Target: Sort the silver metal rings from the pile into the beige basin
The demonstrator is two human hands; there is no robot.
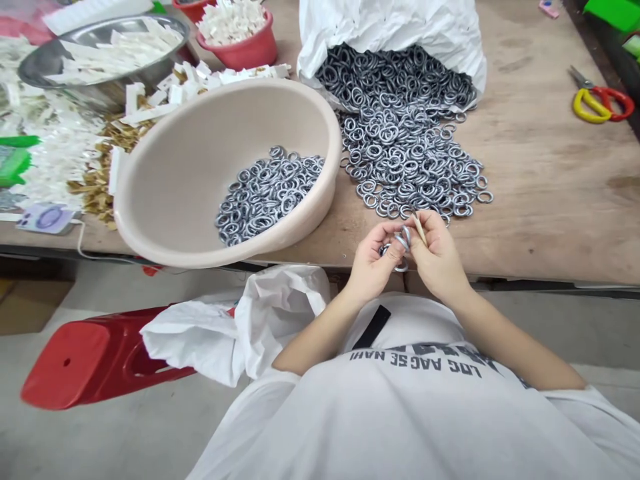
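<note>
At the table's front edge my two hands meet. My left hand (376,259) is closed on a few grey rings (401,262), pinching them between thumb and fingers. My right hand (436,253) is closed too, gripping a thin pale pointed tool (419,230) whose kind I cannot make out; its fingertips touch one of the rings. Just beyond the hands spreads a heap of loose grey rings (410,157), spilling from a white sack (390,27). To the left, a large beige basin (165,167) holds more such rings (273,193).
White strips lie in a steel bowl (90,90), and small white pieces fill a red tub (250,50). Scissors (597,103) with yellow and red handles lie at the right. Below the table are a red stool (65,363) and a white bag (200,333).
</note>
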